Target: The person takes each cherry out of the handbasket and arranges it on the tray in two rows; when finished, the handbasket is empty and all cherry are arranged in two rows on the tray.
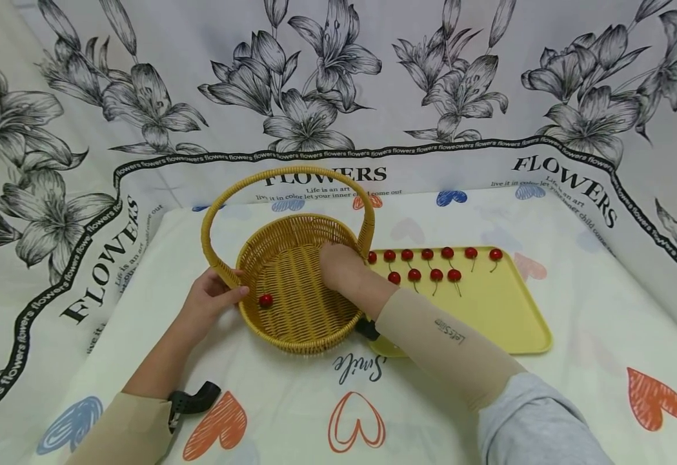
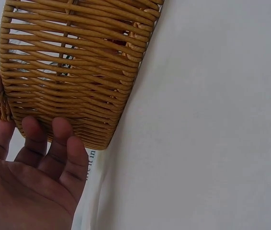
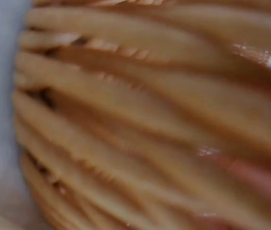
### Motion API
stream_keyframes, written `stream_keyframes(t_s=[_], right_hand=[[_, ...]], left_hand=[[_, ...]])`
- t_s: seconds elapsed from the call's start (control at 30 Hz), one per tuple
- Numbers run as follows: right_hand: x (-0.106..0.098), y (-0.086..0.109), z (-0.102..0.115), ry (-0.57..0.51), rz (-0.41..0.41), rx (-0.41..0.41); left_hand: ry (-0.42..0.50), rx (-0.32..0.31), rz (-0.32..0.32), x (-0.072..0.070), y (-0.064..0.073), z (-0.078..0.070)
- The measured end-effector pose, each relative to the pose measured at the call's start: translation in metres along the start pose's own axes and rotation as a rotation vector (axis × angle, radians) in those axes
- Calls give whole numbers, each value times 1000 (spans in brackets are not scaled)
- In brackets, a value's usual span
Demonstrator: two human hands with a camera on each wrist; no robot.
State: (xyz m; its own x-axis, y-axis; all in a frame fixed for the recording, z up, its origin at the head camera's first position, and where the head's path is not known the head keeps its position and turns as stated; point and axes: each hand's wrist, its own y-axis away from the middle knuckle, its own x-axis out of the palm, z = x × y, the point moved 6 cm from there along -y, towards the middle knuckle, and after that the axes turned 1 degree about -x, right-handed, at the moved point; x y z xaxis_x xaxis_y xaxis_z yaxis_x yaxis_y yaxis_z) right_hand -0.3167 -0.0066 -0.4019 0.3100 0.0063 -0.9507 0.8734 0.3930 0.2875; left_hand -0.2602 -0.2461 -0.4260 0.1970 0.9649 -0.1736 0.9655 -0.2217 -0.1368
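A round, yellow-brown wicker basket (image 1: 292, 278) with a tall hoop handle stands on the cloth. My left hand (image 1: 207, 294) grips its left rim at the handle's base; in the left wrist view the thumb lies over the rim and the bent fingers (image 2: 61, 139) are against the outer wall. Inside the basket, toward the left, lies one red cherry (image 1: 265, 301). My right hand (image 1: 344, 265) reaches over the right rim into the basket, its fingers hidden behind the back of the hand. Blurred wicker wall (image 3: 126, 115) fills most of the right wrist view.
Right of the basket, partly behind the right forearm, lies a yellow tray (image 1: 489, 316). Several stemmed cherries (image 1: 436, 275) are lined up in two rows along its far side. A white cloth (image 1: 280, 413) with printed hearts covers the table; a flower-patterned curtain (image 1: 454, 84) hangs behind.
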Motion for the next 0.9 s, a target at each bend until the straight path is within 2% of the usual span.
stream_keyframes(t_s=[0.2, 0.33, 0.4, 0.57, 0.73, 0.9], right_hand=[[-3, 1, 2, -7, -40, -66], [-12, 14, 6, -99, -98, -153], [-19, 24, 9, -169, -132, -212], [-34, 55, 7, -447, -157, -322], [-37, 83, -6, -698, -148, -343], [-37, 107, -25, -823, -172, -364]], left_hand=[[6, -5, -1, 1, -1, 1], [-3, -9, 0, 1, -2, 1], [-11, -7, -4, 0, -2, 1], [-13, -4, -11, -1, -2, -2], [-17, -16, -15, -1, 0, -1], [-32, -33, -18, -1, 1, 1]])
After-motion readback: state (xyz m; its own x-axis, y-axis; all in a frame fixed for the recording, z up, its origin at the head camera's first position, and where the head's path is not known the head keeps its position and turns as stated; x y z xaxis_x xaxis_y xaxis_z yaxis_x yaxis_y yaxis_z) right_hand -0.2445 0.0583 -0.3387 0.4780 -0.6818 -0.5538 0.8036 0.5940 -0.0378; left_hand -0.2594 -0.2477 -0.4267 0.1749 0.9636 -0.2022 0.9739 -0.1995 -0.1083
